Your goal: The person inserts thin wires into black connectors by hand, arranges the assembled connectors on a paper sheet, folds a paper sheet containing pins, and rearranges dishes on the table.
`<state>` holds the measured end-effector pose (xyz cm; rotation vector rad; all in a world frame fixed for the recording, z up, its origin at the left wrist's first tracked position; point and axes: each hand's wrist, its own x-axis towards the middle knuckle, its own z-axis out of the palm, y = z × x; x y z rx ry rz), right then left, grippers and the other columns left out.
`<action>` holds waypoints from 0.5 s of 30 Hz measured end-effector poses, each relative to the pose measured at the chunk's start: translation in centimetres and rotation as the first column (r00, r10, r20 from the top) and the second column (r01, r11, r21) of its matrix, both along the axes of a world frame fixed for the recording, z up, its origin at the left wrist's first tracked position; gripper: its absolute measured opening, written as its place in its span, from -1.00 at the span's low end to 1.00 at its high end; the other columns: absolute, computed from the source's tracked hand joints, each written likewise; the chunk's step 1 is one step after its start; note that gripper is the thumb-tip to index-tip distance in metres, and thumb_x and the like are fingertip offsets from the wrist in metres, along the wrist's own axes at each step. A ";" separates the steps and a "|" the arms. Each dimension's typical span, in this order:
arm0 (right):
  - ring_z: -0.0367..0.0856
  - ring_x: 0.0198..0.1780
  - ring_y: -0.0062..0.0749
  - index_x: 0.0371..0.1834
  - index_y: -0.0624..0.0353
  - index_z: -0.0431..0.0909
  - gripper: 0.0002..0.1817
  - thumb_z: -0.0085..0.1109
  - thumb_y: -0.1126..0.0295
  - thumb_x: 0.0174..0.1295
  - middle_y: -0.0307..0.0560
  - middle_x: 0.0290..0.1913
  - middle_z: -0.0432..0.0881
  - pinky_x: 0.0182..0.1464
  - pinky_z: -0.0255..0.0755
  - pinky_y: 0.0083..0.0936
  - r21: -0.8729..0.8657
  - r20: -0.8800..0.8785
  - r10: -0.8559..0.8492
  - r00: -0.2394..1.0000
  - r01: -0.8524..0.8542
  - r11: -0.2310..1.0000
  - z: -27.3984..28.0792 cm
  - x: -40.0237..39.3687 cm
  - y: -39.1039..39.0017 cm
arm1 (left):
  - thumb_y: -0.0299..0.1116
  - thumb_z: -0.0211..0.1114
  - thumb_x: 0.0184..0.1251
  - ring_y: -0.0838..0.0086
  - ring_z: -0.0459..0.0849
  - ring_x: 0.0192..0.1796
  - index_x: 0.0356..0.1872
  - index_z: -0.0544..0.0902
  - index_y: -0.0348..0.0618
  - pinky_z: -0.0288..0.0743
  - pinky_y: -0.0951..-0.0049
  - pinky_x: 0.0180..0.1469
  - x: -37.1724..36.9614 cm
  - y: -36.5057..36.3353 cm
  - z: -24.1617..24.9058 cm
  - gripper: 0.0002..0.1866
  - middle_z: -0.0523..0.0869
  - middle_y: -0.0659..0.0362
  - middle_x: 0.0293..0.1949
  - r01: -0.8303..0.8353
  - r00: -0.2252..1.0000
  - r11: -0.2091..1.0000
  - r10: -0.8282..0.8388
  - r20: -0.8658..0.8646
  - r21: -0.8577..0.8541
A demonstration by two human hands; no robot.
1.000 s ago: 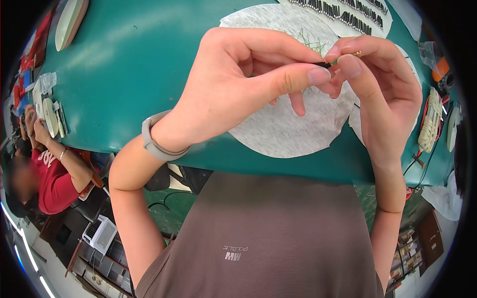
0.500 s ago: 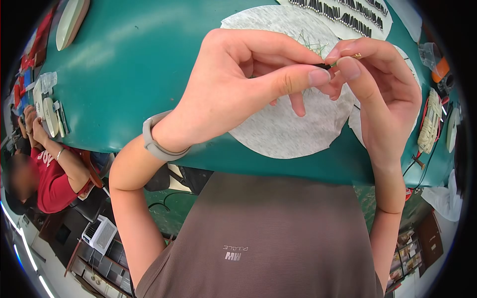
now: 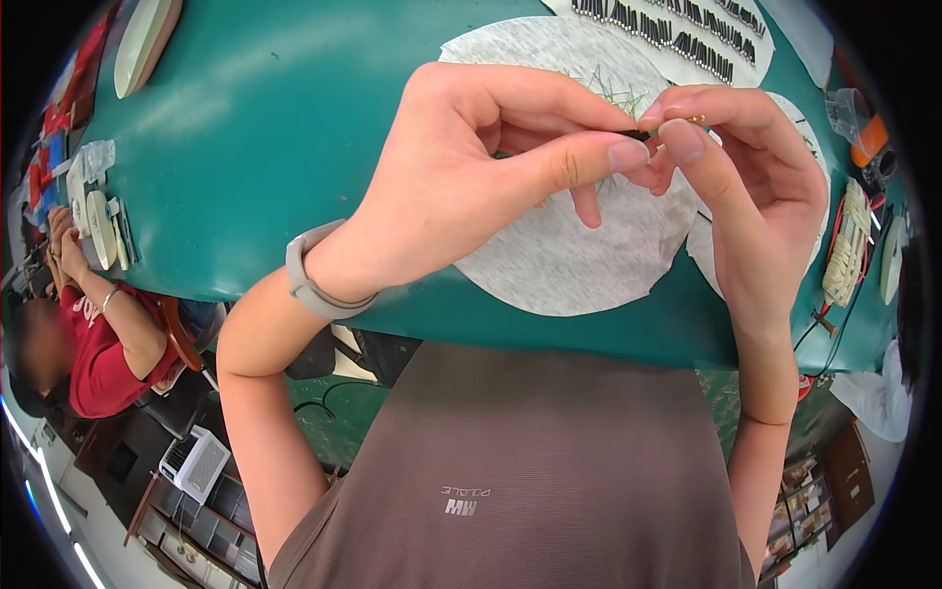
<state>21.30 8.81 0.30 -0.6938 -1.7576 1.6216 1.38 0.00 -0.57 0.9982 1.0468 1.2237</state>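
Note:
My left hand (image 3: 481, 167) pinches a small black tube-like piece (image 3: 636, 134) between thumb and index finger. Close against it, the thumb and index finger of my right hand (image 3: 760, 177) are closed on a thin piece with a gold-coloured tip (image 3: 697, 119). The fingertips nearly meet, so where the two pieces join is hidden. Beneath both hands lies a round white sheet (image 3: 564, 270), with thin green wires (image 3: 613, 90) loose on its far part.
Rows of small black pieces with silvery ends (image 3: 702, 59) lie at the back right. At the right stand a cream-coloured wrapped bundle (image 3: 846, 255) and an orange object (image 3: 869, 140). A pale boat-shaped dish (image 3: 145, 44) is far left. A co-worker in a red shirt (image 3: 118, 339) sits left.
Both hands have shifted very slightly, still pinching their pieces close together. The gold tip has moved a little left and down. The co-worker's arm has moved slightly.

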 end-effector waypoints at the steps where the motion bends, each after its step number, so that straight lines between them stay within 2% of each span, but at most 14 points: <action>1: 0.66 -0.21 -0.47 -0.07 0.33 0.63 -0.88 0.21 0.60 0.38 0.04 -0.07 0.72 -0.17 0.54 -0.57 -0.009 -0.003 0.000 1.000 0.000 1.000 -0.1 0.1 -0.1 | -0.45 0.38 0.40 0.47 0.80 -0.38 -0.07 0.77 -0.31 0.47 0.61 -0.42 0.1 0.0 0.0 -0.82 0.85 0.00 -0.25 0.002 1.000 1.000 -0.002 -0.007 -0.005; 8: 0.64 -0.20 -0.47 -0.08 0.33 0.64 -0.87 0.24 0.62 0.34 0.05 -0.05 0.71 -0.16 0.52 -0.56 -0.011 0.056 0.000 0.998 0.001 1.000 0.7 -0.2 0.3 | -0.46 0.38 0.40 0.48 0.81 -0.37 -0.10 0.78 -0.31 0.47 0.63 -0.42 0.0 0.1 0.5 -0.84 0.85 0.01 -0.24 -0.021 1.000 1.000 0.021 0.018 -0.021; 15: 0.63 -0.20 -0.46 -0.15 0.31 0.67 -0.91 0.25 0.58 0.32 0.03 -0.05 0.71 -0.19 0.48 -0.54 -0.089 0.062 0.036 0.997 -0.031 0.996 1.0 0.1 0.5 | -0.47 0.38 0.39 0.49 0.81 -0.37 -0.12 0.78 -0.32 0.48 0.63 -0.42 0.1 0.1 0.4 -0.85 0.85 0.03 -0.24 -0.021 1.000 1.000 0.021 -0.022 -0.005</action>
